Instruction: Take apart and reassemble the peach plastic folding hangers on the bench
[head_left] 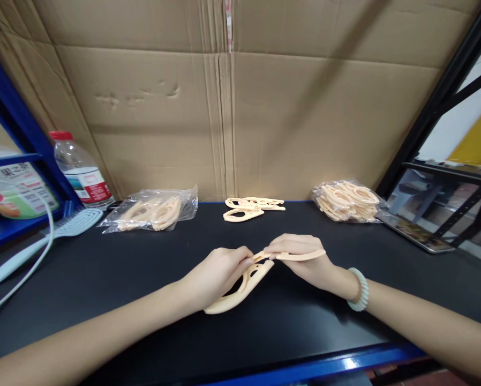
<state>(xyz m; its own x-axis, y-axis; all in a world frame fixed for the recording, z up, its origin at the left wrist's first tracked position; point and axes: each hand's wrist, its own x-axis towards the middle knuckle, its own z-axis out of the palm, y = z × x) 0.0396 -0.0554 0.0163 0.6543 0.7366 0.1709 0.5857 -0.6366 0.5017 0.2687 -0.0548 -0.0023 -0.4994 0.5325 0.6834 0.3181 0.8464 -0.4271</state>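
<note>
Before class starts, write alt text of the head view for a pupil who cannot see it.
The left hand and right hand hold curved cream pieces close together over a black table. Similar pieces lie beyond, between two clear bags of more; a bottle and blue brush are at left.

Loose hanger parts (250,215) lie between a left bag (154,210) and right bag (347,201) — cardboard (305,118) behind.

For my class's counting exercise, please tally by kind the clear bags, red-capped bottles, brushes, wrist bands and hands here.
Clear bags: 2 (left bag, right bag)
Red-capped bottles: 1
Brushes: 1
Wrist bands: 1
Hands: 2 (left hand, right hand)
Total: 7, leaving out beige pieces, whose overlap hides their number
</note>
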